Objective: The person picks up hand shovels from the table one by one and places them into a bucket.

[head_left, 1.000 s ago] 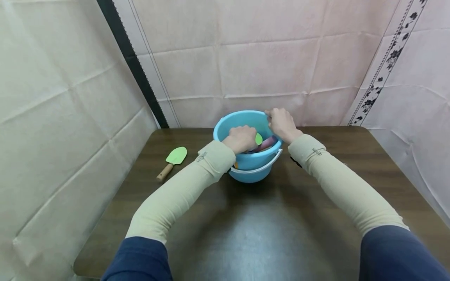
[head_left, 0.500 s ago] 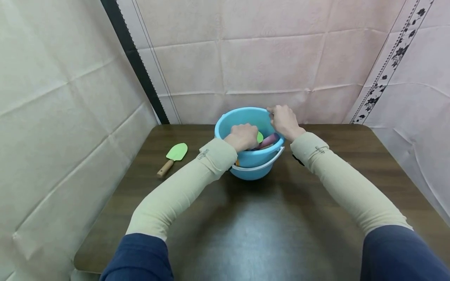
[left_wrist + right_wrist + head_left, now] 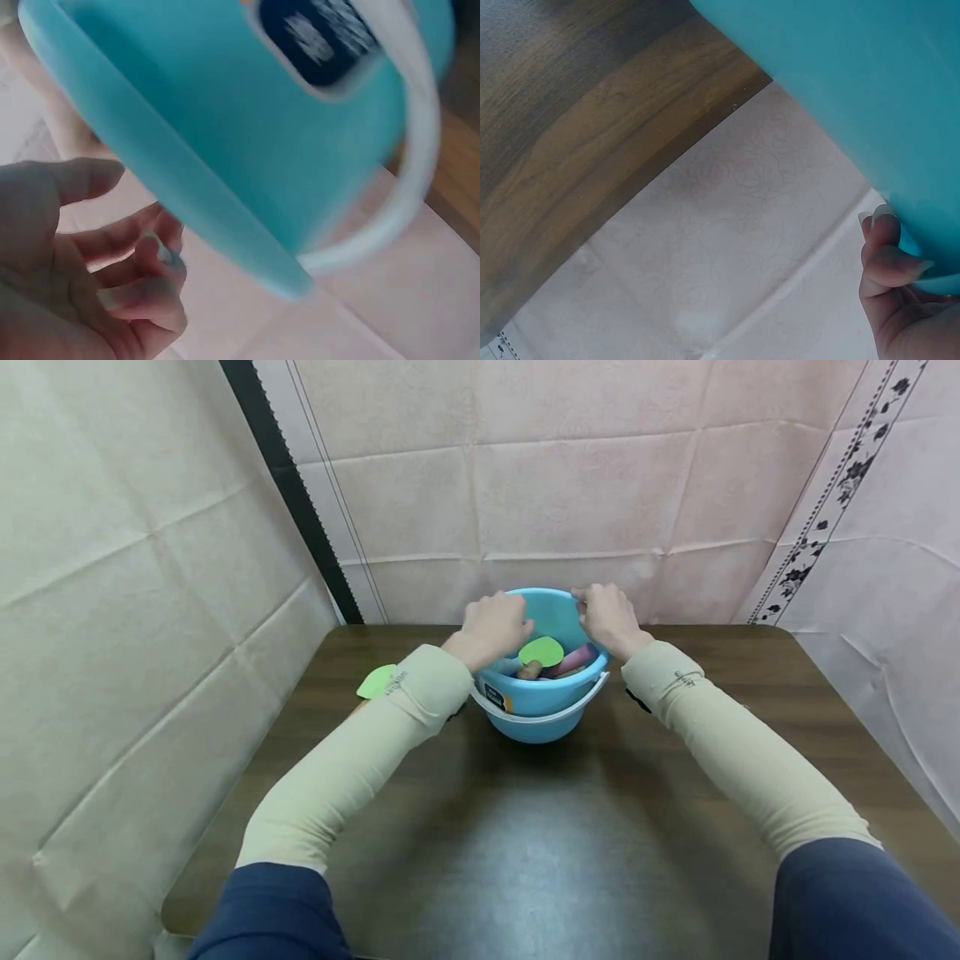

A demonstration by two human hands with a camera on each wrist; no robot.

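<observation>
A light-blue bucket (image 3: 542, 696) with a pale handle (image 3: 525, 720) and a dark label (image 3: 322, 37) stands near the table's back edge. My right hand (image 3: 607, 621) grips its right rim, seen closer in the right wrist view, fingers curled over the edge. My left hand (image 3: 491, 625) hovers at the left rim; in the left wrist view thumb and loosely bent fingers lie beside the rim, apart from each other. Inside the bucket are a green trowel blade (image 3: 542, 651), a brown wooden handle end (image 3: 529, 671), a pinkish-purple piece (image 3: 572, 661) and a light-blue piece (image 3: 507, 665).
A small trowel with a light-green blade (image 3: 375, 682) lies on the wooden table (image 3: 540, 860), left of the bucket, its handle mostly hidden behind my left sleeve. Pale patterned cloth (image 3: 570, 493) hangs behind and at both sides of the table.
My left hand has come up out of the bucket and moved left to its rim, uncovering the green blade and brown handle end. The right hand stays on the rim.
</observation>
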